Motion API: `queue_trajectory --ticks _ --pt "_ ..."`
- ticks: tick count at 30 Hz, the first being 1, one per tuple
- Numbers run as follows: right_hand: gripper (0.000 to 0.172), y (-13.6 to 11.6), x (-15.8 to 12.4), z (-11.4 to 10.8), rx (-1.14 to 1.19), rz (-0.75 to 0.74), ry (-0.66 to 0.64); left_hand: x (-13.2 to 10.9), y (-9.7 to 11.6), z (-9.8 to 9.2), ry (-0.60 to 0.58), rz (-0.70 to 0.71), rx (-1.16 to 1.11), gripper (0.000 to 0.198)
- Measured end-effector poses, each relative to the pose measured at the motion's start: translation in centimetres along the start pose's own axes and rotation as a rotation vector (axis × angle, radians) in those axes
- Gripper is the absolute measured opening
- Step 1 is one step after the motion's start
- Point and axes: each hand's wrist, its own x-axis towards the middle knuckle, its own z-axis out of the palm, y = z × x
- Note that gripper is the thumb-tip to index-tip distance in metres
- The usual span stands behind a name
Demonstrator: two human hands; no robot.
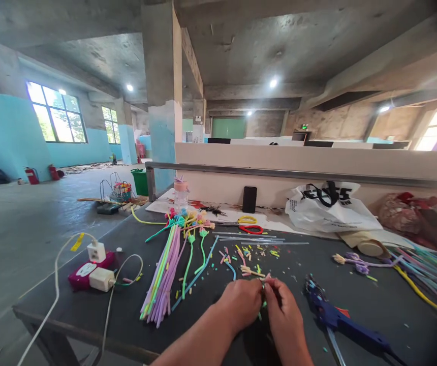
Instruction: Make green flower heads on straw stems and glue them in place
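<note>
My left hand (241, 302) and my right hand (285, 312) meet low over the dark table, fingers pinched together. Between them is a small pipe cleaner piece (264, 304), pale green where it shows and mostly hidden by the fingers. Just beyond the fingertips lie pink and peach pipe cleaner pieces (252, 272) among many short cut bits. A blue hot glue gun (340, 321) rests to the right of my right hand. Left of my hands lies a bundle of purple and green pipe cleaners (167, 277), with colourful knotted flower shapes (188, 218) at its far end.
Red scissors (251, 230), yellow-handled scissors (247, 219) and clear glue sticks (256, 239) lie farther back. A phone (249, 199) leans against the partition, near a white bag (333, 208). A pink power strip (89, 272) with cables sits left. More pipe cleaners (424, 277) lie right.
</note>
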Motion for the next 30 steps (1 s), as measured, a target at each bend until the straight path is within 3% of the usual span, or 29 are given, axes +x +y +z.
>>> queue_trajectory --ticks 7,15,20,23,26,30 --pt "0.029 -0.2 -0.3 -0.9 -0.018 0.082 -0.054 -0.2 0.0 -0.2 0.113 0.036 -0.083 0.02" --pt "0.031 0.4 0.2 -0.1 0.022 -0.004 -0.09 0.3 -0.5 0.2 0.235 0.012 -0.335 0.016" --pt "0.038 0.7 -0.1 -0.1 0.079 -0.059 -0.079 0.1 0.7 0.1 0.196 -0.033 -0.481 0.024" --pt "0.037 0.7 -0.5 -0.5 0.098 -0.062 -0.043 -0.1 0.2 -2.3 0.245 -0.116 -0.477 0.044" --pt "0.034 0.8 -0.4 -0.4 0.086 -0.059 -0.005 0.6 -2.3 -7.0 0.371 -0.266 -0.371 0.03" --pt "0.031 1.2 0.0 0.2 0.071 -0.098 -0.003 2.2 -6.3 -12.1 0.431 -0.472 -0.098 0.032"
